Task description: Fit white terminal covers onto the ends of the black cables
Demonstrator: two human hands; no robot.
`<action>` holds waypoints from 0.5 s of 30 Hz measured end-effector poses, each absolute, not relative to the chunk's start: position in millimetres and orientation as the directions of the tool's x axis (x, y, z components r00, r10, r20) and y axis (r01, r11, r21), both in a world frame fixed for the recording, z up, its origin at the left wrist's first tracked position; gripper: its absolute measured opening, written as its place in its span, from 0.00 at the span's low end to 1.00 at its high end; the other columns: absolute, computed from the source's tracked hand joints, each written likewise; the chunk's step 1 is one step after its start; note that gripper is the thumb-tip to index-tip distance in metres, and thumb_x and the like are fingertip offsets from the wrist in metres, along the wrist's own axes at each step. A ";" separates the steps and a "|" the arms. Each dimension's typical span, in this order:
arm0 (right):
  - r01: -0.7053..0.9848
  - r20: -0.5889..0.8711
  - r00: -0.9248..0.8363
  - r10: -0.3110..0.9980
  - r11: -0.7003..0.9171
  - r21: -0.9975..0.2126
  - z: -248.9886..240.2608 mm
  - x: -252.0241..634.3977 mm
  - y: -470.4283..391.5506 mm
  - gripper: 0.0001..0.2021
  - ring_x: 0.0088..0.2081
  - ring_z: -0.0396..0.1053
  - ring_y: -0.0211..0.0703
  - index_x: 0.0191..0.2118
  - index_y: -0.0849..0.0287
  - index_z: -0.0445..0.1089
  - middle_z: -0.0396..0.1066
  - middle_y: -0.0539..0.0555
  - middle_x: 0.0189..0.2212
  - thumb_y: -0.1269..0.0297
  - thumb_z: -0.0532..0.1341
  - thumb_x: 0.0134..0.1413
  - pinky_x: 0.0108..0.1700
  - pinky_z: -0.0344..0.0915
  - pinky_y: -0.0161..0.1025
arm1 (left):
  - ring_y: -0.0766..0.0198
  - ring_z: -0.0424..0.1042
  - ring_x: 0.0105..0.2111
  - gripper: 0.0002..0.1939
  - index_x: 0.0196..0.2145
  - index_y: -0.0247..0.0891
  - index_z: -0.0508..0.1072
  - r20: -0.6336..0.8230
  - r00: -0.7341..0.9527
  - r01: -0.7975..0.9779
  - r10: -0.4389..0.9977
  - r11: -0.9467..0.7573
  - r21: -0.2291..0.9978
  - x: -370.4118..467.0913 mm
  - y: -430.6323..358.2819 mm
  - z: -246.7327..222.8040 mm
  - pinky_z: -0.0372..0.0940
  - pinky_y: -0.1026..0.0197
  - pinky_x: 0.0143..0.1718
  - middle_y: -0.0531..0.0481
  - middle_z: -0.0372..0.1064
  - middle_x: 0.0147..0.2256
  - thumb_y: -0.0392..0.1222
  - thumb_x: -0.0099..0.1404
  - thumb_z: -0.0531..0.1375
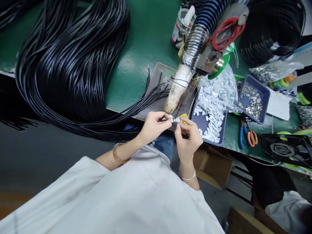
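Observation:
My left hand [154, 128] pinches the end of a thin black cable [162, 119] at the bench edge. Close by on the right, the fingertips of my right hand [188, 139] are pressed around a small whitish flat piece [177, 120]. The cable end and the piece meet, or nearly meet, between my two hands; I cannot tell whether they touch. Just above them is the dirty white mouth of a suction hose [174, 97]. A yellow patch [182, 117] shows behind my right fingers. More black cables [143, 103] lie on a dark board [156, 78] to the left.
A blue tray [221, 139] of small whitish pieces stands right of my hands. Beyond it are a tray of metal parts [253, 100], blue-handled pliers [241, 136] and a solder spool [220, 66]. A large cable bundle [73, 65] hangs over the left edge. Another person's leg [273, 175] is lower right.

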State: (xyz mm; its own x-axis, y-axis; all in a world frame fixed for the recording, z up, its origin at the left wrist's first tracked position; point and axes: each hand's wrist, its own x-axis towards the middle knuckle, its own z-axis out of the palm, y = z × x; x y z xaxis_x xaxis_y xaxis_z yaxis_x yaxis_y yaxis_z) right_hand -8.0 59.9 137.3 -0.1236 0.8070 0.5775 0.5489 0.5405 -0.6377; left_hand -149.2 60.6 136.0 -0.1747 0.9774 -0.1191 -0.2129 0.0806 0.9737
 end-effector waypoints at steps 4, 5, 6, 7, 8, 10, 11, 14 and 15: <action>0.561 0.576 -0.133 0.806 0.541 -0.627 141.0 -10.7 60.6 0.05 0.41 0.77 0.40 0.37 0.55 0.73 0.78 0.54 0.43 0.71 0.64 0.55 0.32 0.75 0.35 | 0.68 0.70 0.27 0.05 0.27 0.32 0.78 -0.128 -0.207 -0.226 0.970 0.080 0.971 -148.0 59.6 141.6 0.67 0.67 0.31 0.52 0.73 0.26 0.37 0.52 0.65; 0.562 0.578 -0.135 0.805 0.542 -0.625 142.2 -11.4 60.4 0.06 0.41 0.77 0.40 0.38 0.55 0.74 0.78 0.53 0.43 0.72 0.64 0.55 0.32 0.75 0.34 | 0.68 0.70 0.27 0.05 0.27 0.32 0.78 -0.128 -0.213 -0.231 0.969 0.077 0.970 -148.2 59.6 143.5 0.68 0.67 0.31 0.52 0.73 0.26 0.37 0.52 0.65; 0.562 0.581 -0.136 0.802 0.546 -0.621 143.1 -11.8 60.1 0.06 0.42 0.77 0.40 0.38 0.54 0.74 0.78 0.53 0.44 0.72 0.64 0.55 0.33 0.75 0.34 | 0.68 0.70 0.27 0.05 0.27 0.32 0.78 -0.124 -0.216 -0.232 0.968 0.073 0.970 -148.7 59.6 145.0 0.68 0.67 0.31 0.52 0.73 0.26 0.37 0.52 0.65; 0.560 0.588 -0.136 0.797 0.552 -0.618 143.6 -11.9 59.7 0.06 0.42 0.77 0.40 0.37 0.55 0.73 0.78 0.53 0.43 0.73 0.64 0.55 0.34 0.76 0.35 | 0.68 0.70 0.27 0.05 0.26 0.32 0.77 -0.120 -0.215 -0.225 0.969 0.070 0.972 -149.3 59.6 145.8 0.68 0.67 0.31 0.52 0.73 0.26 0.37 0.52 0.65; 0.555 0.595 -0.136 0.792 0.558 -0.616 143.7 -11.8 59.2 0.06 0.43 0.77 0.40 0.36 0.55 0.73 0.78 0.53 0.43 0.73 0.64 0.54 0.36 0.76 0.35 | 0.68 0.70 0.27 0.04 0.26 0.32 0.77 -0.114 -0.208 -0.211 0.972 0.069 0.975 -150.0 59.6 145.8 0.67 0.67 0.31 0.52 0.73 0.26 0.37 0.52 0.65; 0.544 0.601 -0.127 0.789 0.562 -0.623 142.7 -10.6 58.2 0.05 0.42 0.77 0.40 0.34 0.56 0.71 0.78 0.53 0.42 0.73 0.65 0.54 0.37 0.76 0.35 | 0.68 0.69 0.26 0.04 0.26 0.32 0.77 -0.109 -0.175 -0.180 0.978 0.078 0.981 -151.1 59.3 143.6 0.67 0.68 0.30 0.52 0.72 0.25 0.37 0.53 0.64; 0.544 0.598 -0.121 0.792 0.557 -0.628 141.7 -9.8 57.9 0.05 0.41 0.77 0.39 0.34 0.56 0.71 0.78 0.53 0.41 0.73 0.64 0.54 0.36 0.76 0.35 | 0.68 0.69 0.26 0.04 0.26 0.32 0.77 -0.112 -0.157 -0.170 0.981 0.085 0.982 -151.3 59.1 142.0 0.67 0.68 0.30 0.52 0.72 0.25 0.37 0.53 0.64; 0.561 0.579 -0.121 0.807 0.536 -0.630 139.5 -7.9 58.6 0.03 0.38 0.77 0.38 0.35 0.56 0.71 0.78 0.53 0.40 0.71 0.64 0.56 0.31 0.74 0.33 | 0.67 0.69 0.27 0.04 0.25 0.32 0.77 -0.125 -0.144 -0.166 0.982 0.100 0.981 -150.2 58.1 139.0 0.67 0.67 0.30 0.52 0.72 0.25 0.37 0.54 0.64; 0.567 0.579 -0.125 0.806 0.537 -0.625 139.4 -7.8 59.3 0.03 0.38 0.77 0.39 0.35 0.56 0.71 0.78 0.53 0.40 0.70 0.64 0.56 0.31 0.74 0.33 | 0.67 0.69 0.27 0.04 0.25 0.33 0.76 -0.128 -0.155 -0.169 0.980 0.101 0.980 -149.6 57.7 139.2 0.67 0.67 0.30 0.52 0.71 0.25 0.37 0.53 0.64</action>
